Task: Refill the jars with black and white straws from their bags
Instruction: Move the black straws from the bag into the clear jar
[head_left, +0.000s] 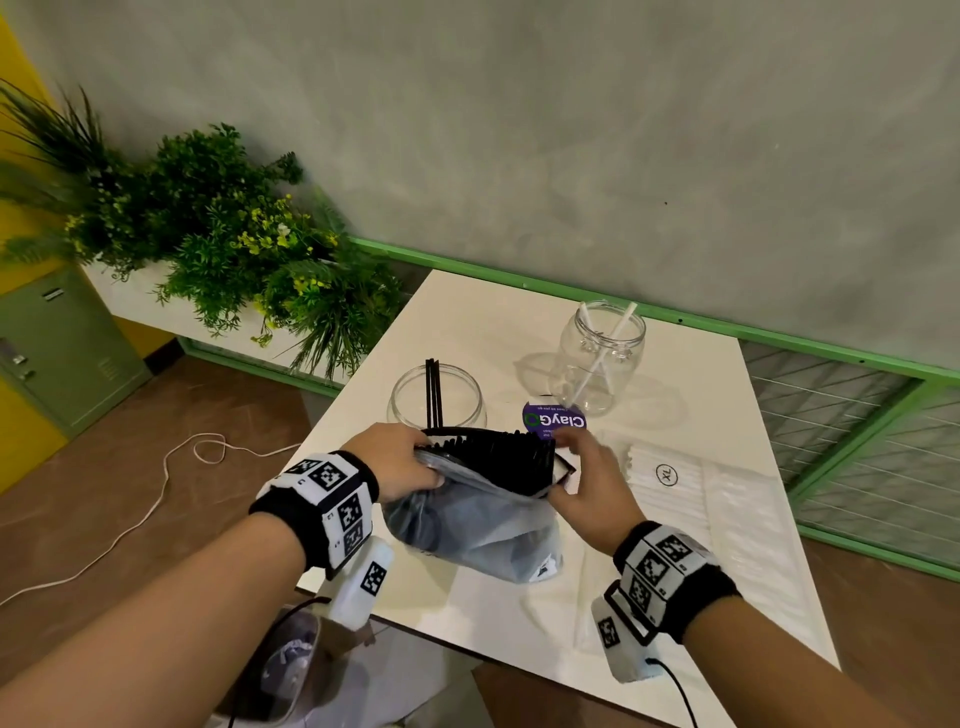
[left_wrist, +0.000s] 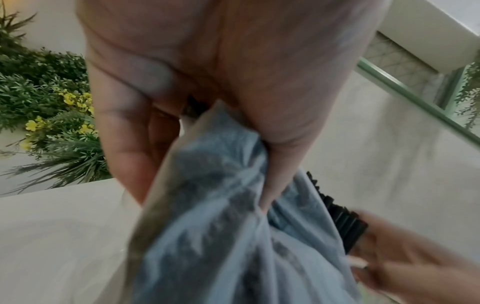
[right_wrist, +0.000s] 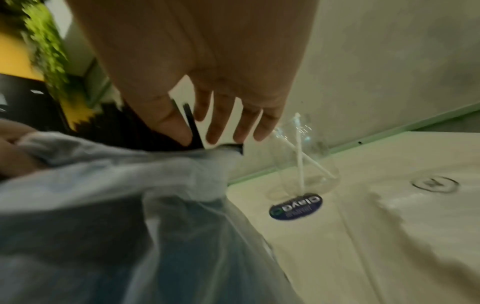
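A translucent bag (head_left: 483, 525) packed with black straws (head_left: 498, 452) is held up over the white table (head_left: 519, 613). My left hand (head_left: 415, 462) grips the left side of the bag's mouth, thumb and fingers curled on the plastic (left_wrist: 207, 185). My right hand (head_left: 566, 457) is at the right end of the bundle. Its thumb and forefinger pinch one black straw (right_wrist: 191, 123) that stands above the rest, and the other fingers are spread. Behind the bag stand a glass jar (head_left: 410, 400) with a few black straws and a glass jar (head_left: 602, 358) with two white straws.
A flat bag of white straws (head_left: 675, 488) marked XL lies on the table to the right. A purple round sticker (head_left: 553, 421) lies between the jars. Plants (head_left: 234, 249) stand beyond the table's left edge, and a green rail (head_left: 779, 332) runs along its far side.
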